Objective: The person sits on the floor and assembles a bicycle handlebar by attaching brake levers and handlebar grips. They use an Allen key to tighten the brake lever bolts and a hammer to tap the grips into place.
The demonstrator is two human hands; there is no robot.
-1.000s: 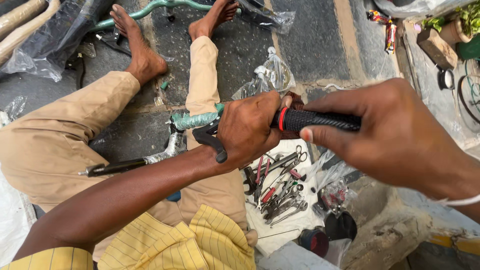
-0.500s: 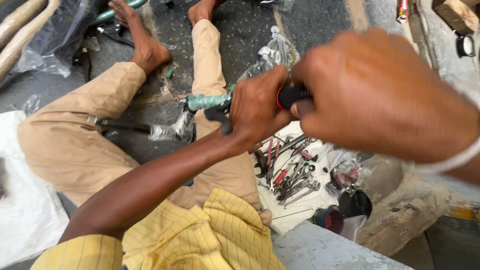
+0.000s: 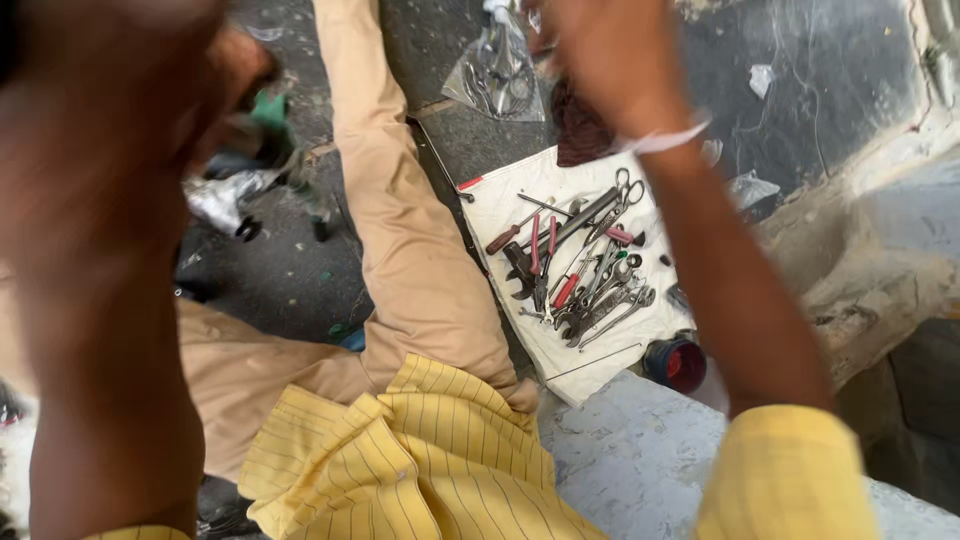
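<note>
Both hands are raised and blurred: left hand (image 3: 200, 70) near the green handlebar (image 3: 270, 110), right hand (image 3: 610, 60); grips unclear, tools (image 3: 580, 270) untouched on the cloth (image 3: 500, 200).

Both arms raised close to the camera above a seated person's legs and a cloth of hand tools.

The blurred left hand (image 3: 215, 60) is at a green part (image 3: 268, 108); what it grips is unclear. The right hand (image 3: 600, 60), with a white wristband (image 3: 665, 138), rises at the top edge. Pliers, spanners and scissors lie on a white cloth (image 3: 520, 195) beside tan trousers (image 3: 410, 250).
</note>
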